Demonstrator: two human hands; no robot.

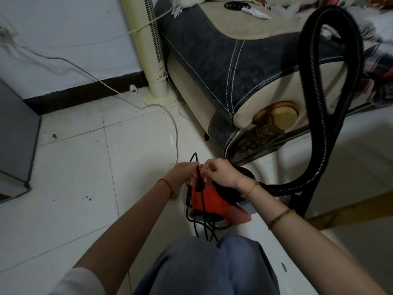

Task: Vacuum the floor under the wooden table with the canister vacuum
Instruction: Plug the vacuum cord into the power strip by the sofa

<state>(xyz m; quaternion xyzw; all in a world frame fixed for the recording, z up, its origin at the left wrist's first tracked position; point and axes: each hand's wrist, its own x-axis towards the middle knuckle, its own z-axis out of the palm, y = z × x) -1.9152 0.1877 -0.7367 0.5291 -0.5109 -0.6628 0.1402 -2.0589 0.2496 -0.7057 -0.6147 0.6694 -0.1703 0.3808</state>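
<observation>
Both hands at black power cord (201, 201) | left hand (182, 173) and right hand (221, 173) fingers pinched it above red canister vacuum (214, 203) on floor (85, 167) | unplugged, I judged; vacuuming not begun.

Dim indoor light, soft, no hard shadows. Faint glare streak on floor tiles (171, 138) near centre. Wide-angle bend strong at edges, esp. 9 and 3 o'clock. Slight overall softness; fabric clutter (374, 9) at 1 o'clock smeared.

Both hands, left hand (182, 171), right hand (219, 171), seemingly pinching black cord (202, 201), red vacuum (214, 201)
</observation>
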